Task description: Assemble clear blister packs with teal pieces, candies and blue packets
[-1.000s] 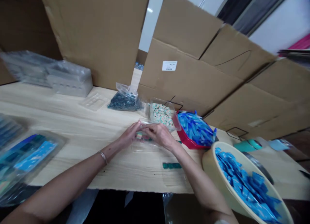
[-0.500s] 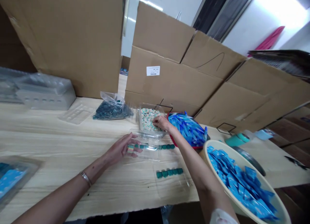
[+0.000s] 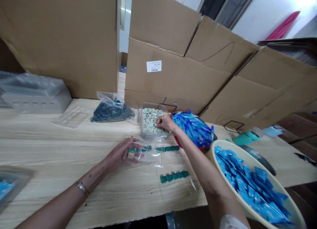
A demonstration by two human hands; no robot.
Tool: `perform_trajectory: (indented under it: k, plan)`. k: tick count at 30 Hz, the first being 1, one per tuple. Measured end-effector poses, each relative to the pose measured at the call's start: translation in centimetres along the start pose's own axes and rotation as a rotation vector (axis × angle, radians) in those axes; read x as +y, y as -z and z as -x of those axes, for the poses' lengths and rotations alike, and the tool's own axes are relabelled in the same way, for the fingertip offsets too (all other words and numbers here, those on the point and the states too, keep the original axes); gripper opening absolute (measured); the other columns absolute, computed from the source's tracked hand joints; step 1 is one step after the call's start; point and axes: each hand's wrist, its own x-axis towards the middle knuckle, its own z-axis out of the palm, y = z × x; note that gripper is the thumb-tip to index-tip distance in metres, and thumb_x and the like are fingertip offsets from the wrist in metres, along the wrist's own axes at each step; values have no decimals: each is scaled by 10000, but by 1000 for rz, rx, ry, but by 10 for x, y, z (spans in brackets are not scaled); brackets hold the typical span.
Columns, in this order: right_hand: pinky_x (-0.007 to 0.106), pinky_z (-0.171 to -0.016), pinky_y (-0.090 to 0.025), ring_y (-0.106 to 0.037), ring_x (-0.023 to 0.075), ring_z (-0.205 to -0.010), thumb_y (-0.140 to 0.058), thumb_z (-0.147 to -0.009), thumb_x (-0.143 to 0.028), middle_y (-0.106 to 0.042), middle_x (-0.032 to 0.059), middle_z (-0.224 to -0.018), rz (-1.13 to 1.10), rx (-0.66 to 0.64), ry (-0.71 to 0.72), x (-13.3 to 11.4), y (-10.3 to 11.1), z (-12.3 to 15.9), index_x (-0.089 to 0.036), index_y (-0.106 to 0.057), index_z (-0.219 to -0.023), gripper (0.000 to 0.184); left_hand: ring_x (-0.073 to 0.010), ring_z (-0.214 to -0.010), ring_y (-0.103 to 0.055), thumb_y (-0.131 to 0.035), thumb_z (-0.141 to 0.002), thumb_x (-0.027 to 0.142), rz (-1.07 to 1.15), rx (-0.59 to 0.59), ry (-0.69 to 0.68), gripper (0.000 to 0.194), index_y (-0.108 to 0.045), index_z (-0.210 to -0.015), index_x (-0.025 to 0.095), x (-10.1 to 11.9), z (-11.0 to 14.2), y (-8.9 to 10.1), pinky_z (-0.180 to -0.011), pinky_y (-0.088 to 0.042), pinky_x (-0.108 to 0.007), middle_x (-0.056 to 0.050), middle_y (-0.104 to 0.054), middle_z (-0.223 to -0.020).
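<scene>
My left hand grips the left end of a clear plastic tray, fingers curled around it. A small striped piece shows at those fingers. My right hand reaches into a clear plastic box of small pastel striped pieces. Its fingertips are pinched together among the pieces; whatever is between them is hidden. A row of dark green pieces lies just right of and partly behind the tray. Nearer me, another clear tray has a row of green pieces.
A red-rimmed tray of blue pen-like sticks stands right of the box. The cream tub at right holds blue packets. At left are a bag of dark green pieces and stacked clear trays. Cardboard walls the back.
The camera view has shifted slightly. My right hand remains in the box of striped pieces, fingers pinched, and my left hand still holds the clear tray.
</scene>
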Motion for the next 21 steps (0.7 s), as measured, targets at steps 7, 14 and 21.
perform_trajectory:
  k: [7, 14, 21]
  plan:
    - [171, -431, -410, -485, 56, -450, -745, -610, -233, -586, -45, -580, -441, -174, -64, -1, 23, 12, -130, -601, -793, 255, -255, -866, -662, -522, -816, 518, -5, 19, 12, 402, -520, -1089, 223, 0, 0, 0, -608, -519, -328, -106, -641, -1081]
    - [157, -376, -340, -502, 72, -458, -798, -545, -324, -601, -31, -555, -432, -262, -77, -10, 22, 20, -143, -618, -750, 328, -264, -844, -661, -510, -821, 519, -1, 5, 33, 394, -509, -1081, 223, -3, -1, 0, -599, -515, -338, -107, -631, -1088]
    - [158, -433, -354, -491, 52, -461, -821, -488, -312, -588, -48, -540, -411, -296, -71, -34, 14, 18, -133, -645, -721, 342, -249, -847, -652, -480, -848, 498, 2, -7, 34, 387, -497, -1105, 210, -1, -2, 0, -615, -512, -339, -129, -604, -1141]
